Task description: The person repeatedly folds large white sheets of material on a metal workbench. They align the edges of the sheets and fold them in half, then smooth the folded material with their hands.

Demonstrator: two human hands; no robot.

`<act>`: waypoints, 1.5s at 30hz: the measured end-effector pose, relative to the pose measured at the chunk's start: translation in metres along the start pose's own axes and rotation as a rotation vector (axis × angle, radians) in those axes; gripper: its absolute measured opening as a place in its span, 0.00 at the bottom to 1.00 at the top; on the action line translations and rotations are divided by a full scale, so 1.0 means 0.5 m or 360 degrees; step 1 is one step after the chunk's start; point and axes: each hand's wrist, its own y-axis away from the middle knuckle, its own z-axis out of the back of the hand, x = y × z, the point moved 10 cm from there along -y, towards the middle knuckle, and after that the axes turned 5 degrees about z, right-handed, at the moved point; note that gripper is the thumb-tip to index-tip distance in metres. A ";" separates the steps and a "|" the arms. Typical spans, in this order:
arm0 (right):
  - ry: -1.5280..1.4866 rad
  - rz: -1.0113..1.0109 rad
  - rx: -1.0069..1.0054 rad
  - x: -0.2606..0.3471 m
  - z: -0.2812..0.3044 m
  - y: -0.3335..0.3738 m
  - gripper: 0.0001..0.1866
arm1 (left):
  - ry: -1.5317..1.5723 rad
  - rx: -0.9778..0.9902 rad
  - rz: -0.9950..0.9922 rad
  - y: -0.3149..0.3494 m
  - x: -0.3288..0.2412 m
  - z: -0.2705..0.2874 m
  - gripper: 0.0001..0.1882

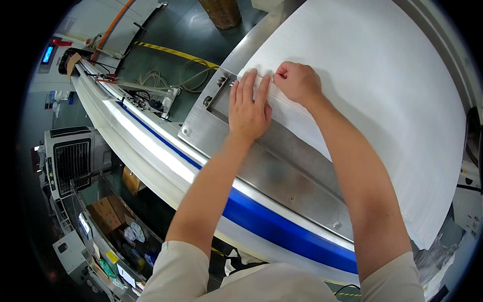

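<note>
A large stack of thin white sheets point(382, 90) lies on a stainless steel table point(282, 176). My left hand point(250, 108) rests palm down near the stack's far left edge, fingers stretched out and a little apart, the tips touching the white material. Just to its right, my right hand point(301, 84) is closed, thumb and fingers pinched at the edge of a white sheet; the exact grip is partly hidden. A metal bracket with dark round knobs point(214, 90) sits left of my left hand.
A long white rail with a blue strip point(282, 234) runs along the table's near side. Loose cables point(156, 80) and yellow-black floor tape point(176, 52) lie beyond. An air cooler point(73, 156) and a cart holding a cardboard box point(105, 214) stand at left.
</note>
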 end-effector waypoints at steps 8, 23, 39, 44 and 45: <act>-0.0048 -0.0006 0.0037 0.003 0.004 -0.001 0.09 | -0.0104 0.0108 -0.0224 0.001 0.040 -0.015 0.21; 0.0816 -0.0744 -0.0043 -0.390 0.292 0.726 0.25 | -0.1087 0.1387 -0.0513 -0.020 0.001 -0.092 0.24; 0.1144 -0.1684 0.0221 -0.974 0.781 1.507 0.35 | -0.0887 0.1292 0.0104 -0.062 0.276 -0.204 0.11; 0.1120 -0.1733 0.0821 -1.107 0.858 1.711 0.17 | -0.1122 0.1245 -0.0304 -0.038 0.253 -0.240 0.14; 0.1063 -0.1749 0.0696 -1.117 0.855 1.708 0.17 | -0.1034 0.1242 -0.0145 -0.052 0.290 -0.209 0.15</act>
